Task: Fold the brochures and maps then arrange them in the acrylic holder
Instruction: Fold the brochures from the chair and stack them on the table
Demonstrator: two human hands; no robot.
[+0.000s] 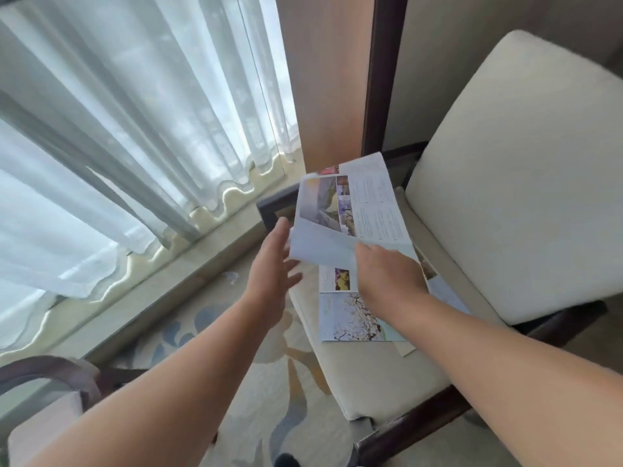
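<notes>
Head view, looking down. Closest in, two bare arms reaching forward over a carpet (pixel 256 382) with big blue and tan flowers. Down at the left corner, a dark curved armrest (pixel 50 369) of a second chair. Next, a cream seat cushion (pixel 371 375) on a dark wooden chair. Lying flat on that seat, a few papers (pixel 350 318) with a picture of white blossoms on top, partly hidden under the right arm. Just above them, right hand (pixel 387 274) pinching the near edge of a brochure (pixel 364 210), fingers curled over the paper, thumb hidden. Brochure up in the air over the seat, tilted and partly bent over, showing small photos and lines of print too blurry to read. On the other side, left hand (pixel 273 264) right beside the brochure's left edge, fingers straight and spread apart, holding nothing; cannot tell if the fingertips touch the paper. Farther back, a fat cream back cushion (pixel 522 183) on the right. Farthest off, a pale stone ledge (pixel 188 261), long white curtains (pixel 118 129) with light coming through, and a brown wooden wall panel (pixel 323 79).
</notes>
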